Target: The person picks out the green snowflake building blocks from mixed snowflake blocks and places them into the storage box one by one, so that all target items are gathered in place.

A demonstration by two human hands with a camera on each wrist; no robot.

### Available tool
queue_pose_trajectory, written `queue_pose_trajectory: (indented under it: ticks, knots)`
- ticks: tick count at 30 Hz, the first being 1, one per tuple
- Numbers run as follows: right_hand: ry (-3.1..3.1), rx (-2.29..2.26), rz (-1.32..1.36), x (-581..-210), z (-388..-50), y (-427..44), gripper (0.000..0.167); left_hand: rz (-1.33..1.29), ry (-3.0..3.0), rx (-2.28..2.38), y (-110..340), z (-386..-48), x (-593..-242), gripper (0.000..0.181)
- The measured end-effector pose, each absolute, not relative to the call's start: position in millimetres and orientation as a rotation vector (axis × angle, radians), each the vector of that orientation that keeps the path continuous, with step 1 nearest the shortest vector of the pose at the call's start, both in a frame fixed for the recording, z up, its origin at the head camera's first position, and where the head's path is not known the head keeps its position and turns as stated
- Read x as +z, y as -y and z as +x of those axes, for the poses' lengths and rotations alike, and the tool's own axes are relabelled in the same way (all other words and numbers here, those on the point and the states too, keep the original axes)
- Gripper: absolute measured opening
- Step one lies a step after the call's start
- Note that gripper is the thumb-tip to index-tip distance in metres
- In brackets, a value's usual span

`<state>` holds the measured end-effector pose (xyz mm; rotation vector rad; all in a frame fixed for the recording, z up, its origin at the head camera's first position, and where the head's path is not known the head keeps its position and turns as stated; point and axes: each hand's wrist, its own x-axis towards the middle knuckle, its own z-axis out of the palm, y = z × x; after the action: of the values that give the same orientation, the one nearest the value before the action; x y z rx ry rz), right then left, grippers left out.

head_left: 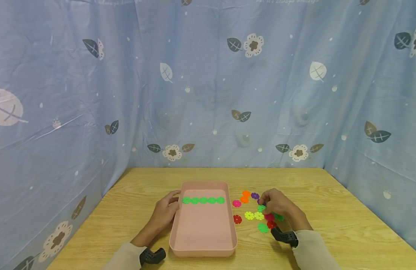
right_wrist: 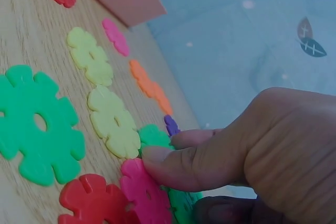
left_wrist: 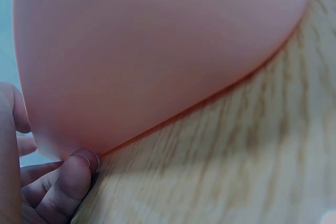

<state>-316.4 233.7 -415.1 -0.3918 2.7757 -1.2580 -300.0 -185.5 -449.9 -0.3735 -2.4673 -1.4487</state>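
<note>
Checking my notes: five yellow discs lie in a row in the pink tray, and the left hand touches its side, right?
Not quite: the head view shows five green discs, not yellow, in a row in the pink tray; the left hand touches its side.

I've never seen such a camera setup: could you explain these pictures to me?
There's no machine: you see a person's left hand and right hand. The wide picture is taken from the head; each close-up from one wrist. On the wooden table is a pink tray with five green flower shapes in a row; loose shapes in several colours lie to its right. The left hand touches the tray; the right hand is at the loose shapes, but whether it grips one isn't clear.
</note>
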Motion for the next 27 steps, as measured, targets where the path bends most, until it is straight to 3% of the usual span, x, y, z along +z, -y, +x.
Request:
queue_pose_trajectory:
  ticks: [12, 27]
  knots:
    - [-2.806, -1.24, -0.306, -412.5, -316.1, -230.0, 0.029, -0.36, 2.456, -1.445, 184.9, -300.7, -451.5, 0.048]
    - [-2.708, -1.434, -0.5, -411.0, -323.4, -244.6, 0.008, -0.389, 2.457, -1.462, 184.0, -300.9, -451.9, 0.05]
